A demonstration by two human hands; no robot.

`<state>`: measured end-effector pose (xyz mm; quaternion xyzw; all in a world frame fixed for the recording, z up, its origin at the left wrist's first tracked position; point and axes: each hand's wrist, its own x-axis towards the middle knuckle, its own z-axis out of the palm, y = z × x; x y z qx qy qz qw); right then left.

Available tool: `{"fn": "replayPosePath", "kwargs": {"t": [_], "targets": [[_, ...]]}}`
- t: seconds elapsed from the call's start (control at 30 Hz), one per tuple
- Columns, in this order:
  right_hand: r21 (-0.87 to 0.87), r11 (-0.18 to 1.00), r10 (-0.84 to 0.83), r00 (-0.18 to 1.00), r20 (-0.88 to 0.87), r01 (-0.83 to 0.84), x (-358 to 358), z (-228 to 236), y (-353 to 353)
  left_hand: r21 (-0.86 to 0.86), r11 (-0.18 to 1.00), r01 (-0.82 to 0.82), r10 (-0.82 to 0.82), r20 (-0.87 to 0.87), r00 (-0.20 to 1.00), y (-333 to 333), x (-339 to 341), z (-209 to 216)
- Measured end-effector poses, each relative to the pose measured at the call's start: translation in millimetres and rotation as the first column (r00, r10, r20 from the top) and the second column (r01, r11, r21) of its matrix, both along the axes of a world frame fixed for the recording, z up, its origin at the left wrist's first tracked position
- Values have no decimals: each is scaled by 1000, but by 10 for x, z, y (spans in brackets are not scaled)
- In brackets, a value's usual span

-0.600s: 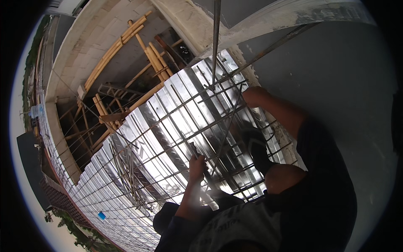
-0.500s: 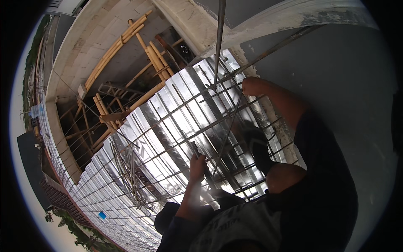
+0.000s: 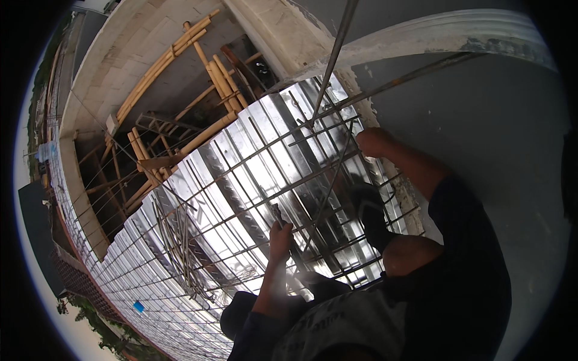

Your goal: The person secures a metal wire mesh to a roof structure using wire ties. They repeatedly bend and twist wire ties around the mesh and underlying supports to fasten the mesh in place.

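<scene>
My left hand [image 3: 280, 236] is closed around a grey metal tool [image 3: 276, 212], whose narrow end sticks out past the fingers over the bars; its kind is not clear. To the upper right, my right hand [image 3: 374, 142] is curled closed beside the steel rebar grid [image 3: 283, 191], close to the wall. Whatever it may hold is hidden by the fingers. A thin rod [image 3: 330, 191] slants across the grid, its upper end just left of that hand. Under the bars lies shiny ribbed metal decking [image 3: 265, 129].
A bundle of loose rods [image 3: 183, 246] lies on the grid at left. Beyond the decking edge, bamboo poles [image 3: 165, 66] stand in an open pit. An upright bar [image 3: 335, 57] and a long slanting bar [image 3: 415, 75] cross near the grey wall [image 3: 481, 144]. A blue object [image 3: 138, 307] sits farther left.
My right hand has shifted slightly right and down, away from the slanting rod's upper end. My left hand keeps its grip on the tool. The view has tilted a little.
</scene>
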<state>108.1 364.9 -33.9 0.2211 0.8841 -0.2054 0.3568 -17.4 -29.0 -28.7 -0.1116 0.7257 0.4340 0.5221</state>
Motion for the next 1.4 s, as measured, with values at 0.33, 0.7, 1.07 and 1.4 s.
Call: {"fn": "replayPosePath", "kwargs": {"t": [0.33, 0.7, 1.07, 1.4], "targets": [[54, 951, -279, 922, -266, 304, 573, -29, -287, 157, 988, 6, -19, 81, 997, 615, 56, 184], [-581, 491, -839, 533, -112, 649, 627, 773, -1122, 419, 840, 346, -284, -205, 937, 2304, 424, 463], [-406, 461, -874, 483, -54, 789, 1205, 1381, -723, 161, 986, 34, -108, 477, 872, 2948, 964, -439], [-264, 706, -707, 636, -308, 657, 1192, 1291, -635, 534, 754, 384, -512, 111, 852, 2812, 875, -1046]]}}
